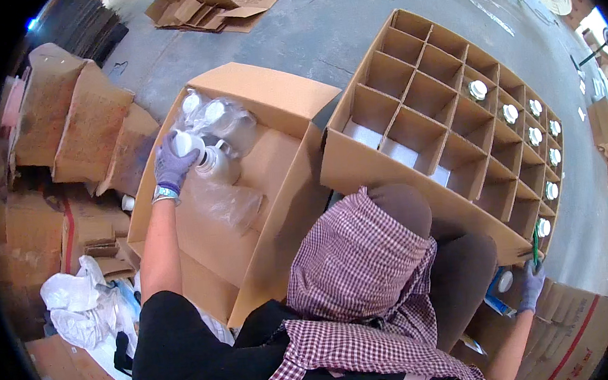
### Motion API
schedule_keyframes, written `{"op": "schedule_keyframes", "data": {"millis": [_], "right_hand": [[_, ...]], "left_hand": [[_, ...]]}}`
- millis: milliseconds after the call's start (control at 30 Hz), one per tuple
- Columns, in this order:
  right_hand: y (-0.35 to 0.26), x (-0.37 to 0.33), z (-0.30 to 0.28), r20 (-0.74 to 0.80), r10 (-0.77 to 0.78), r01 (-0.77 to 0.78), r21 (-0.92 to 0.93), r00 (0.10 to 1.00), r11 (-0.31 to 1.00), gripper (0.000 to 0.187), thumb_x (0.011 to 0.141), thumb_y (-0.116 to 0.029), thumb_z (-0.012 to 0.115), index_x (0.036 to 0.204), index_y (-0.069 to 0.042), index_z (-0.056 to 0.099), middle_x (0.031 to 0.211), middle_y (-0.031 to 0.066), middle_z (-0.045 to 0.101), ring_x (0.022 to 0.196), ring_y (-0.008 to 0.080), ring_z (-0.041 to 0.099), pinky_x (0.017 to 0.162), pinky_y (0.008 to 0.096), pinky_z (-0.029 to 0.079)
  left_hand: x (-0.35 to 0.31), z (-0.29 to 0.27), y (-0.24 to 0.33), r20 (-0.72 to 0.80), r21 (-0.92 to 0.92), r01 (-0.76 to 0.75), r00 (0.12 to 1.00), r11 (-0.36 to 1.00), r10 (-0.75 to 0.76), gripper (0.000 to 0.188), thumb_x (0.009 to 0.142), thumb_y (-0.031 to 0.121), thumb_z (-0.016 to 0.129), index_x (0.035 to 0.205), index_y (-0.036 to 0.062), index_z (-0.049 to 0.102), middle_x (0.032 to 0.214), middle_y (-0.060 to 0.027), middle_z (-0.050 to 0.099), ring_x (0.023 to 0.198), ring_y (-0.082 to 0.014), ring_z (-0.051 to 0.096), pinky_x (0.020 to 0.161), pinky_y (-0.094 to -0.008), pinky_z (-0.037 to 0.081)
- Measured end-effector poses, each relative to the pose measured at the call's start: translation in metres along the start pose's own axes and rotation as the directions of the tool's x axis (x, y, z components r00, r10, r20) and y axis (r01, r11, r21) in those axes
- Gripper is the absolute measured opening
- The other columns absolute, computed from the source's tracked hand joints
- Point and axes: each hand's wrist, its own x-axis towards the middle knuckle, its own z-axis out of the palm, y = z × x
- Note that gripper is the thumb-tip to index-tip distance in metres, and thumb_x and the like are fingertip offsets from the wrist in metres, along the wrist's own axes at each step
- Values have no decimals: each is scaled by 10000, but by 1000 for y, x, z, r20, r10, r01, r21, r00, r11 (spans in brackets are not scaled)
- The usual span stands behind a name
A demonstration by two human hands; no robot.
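My left hand (171,165), in a grey-purple glove, is closed around a white cup-shaped piece (190,143) inside an open cardboard box (213,265). Right beside it lies a white jug with a handle (218,167). Clear plastic bags (223,118) wrap other white pieces at the box's far end, and a crumpled clear bag (226,204) lies nearer. Far to the right, my gloved right hand (532,288) grips a thin green strip-like thing (536,243), whose kind I cannot make out, by the corner of a divided carton (380,162).
White-capped items (477,90) stand in several right-hand compartments of the divided carton. Folded cardboard (74,129) and white plastic wrapping (84,300) crowd the left. Another carton (578,318) with a blue packet (497,305) sits at lower right. Flattened cardboard (232,6) lies on the grey floor ahead.
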Motion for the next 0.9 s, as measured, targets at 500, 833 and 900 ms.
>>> {"op": "schedule_keyframes", "data": {"millis": [500, 833, 900], "right_hand": [[-33, -152, -38, -68, -94, 85, -133, 993, 988, 470, 942, -215, 675, 1347, -7, 560, 1295, 157, 574, 1136, 275, 603, 908, 358, 519], [-97, -133, -16, 19, -158, 159, -73, 987, 985, 443, 941, -152, 665, 1343, -2, 556, 1323, 161, 567, 1205, 285, 570, 1017, 383, 464], [-124, -112, -5, 40, -287, 290, -127, 957, 949, 438, 934, -125, 664, 1343, -10, 556, 1338, 156, 561, 1209, 281, 569, 1025, 385, 463]], "left_hand": [[27, 106, -95, 140, 65, 262, 953, 963, -269, 1005, 603, 446, 899, 1449, 131, 458, 1426, -195, 544, 1331, -413, 478, 1122, -470, 388], [23, 147, -81, 166, 225, 345, 908, 911, -384, 1106, 585, 433, 872, 1506, 172, 318, 1386, -230, 536, 1302, -423, 495, 1076, -478, 440], [7, 123, -59, 165, 222, 314, 921, 923, -353, 1023, 571, 408, 882, 1443, 173, 402, 1338, -208, 565, 1250, -405, 539, 1032, -473, 471]]}}
